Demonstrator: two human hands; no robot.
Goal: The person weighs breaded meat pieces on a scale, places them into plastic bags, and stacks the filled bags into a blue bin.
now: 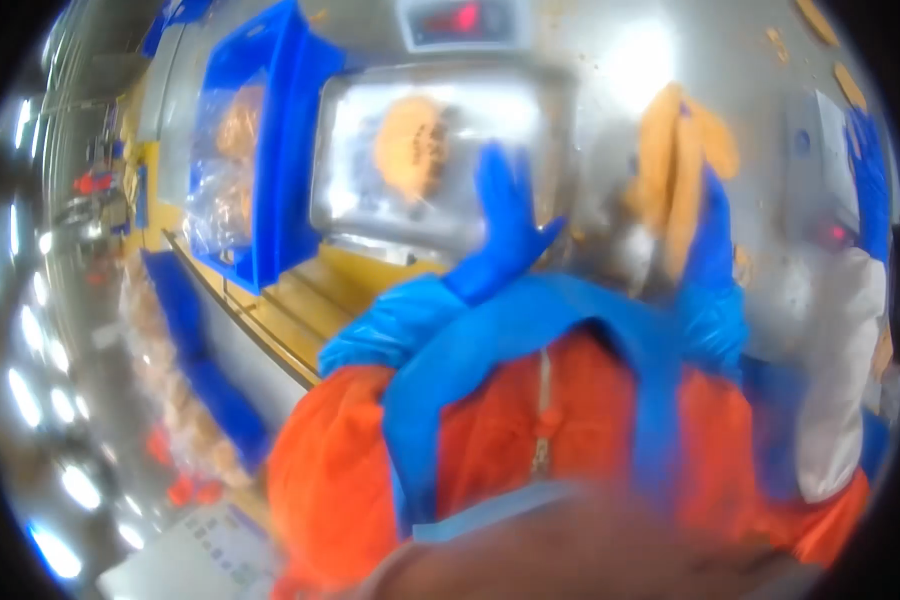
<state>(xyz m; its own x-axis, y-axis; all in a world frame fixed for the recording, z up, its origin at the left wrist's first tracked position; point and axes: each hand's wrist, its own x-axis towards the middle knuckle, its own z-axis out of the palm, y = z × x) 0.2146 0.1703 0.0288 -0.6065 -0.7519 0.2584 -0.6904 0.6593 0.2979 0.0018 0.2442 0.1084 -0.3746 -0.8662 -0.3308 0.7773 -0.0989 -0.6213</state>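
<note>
A worker's gloved left hand point(508, 215) hovers by the near right side of a metal tray point(350, 205), fingers spread wide and gripping nothing. I see a tan mound point(408, 150) on the tray. To its right, the right hand point(710, 230) holds several tan strips point(663, 160) above the steel table point(638, 60); how tightly its blurred, part-hidden fingers close, I cannot tell. A blue crate point(282, 150) stands left of the tray.

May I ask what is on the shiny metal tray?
On the tray lies a tan, rounded mass; what's beneath it and the blue-gloved left hand is hidden.
</note>
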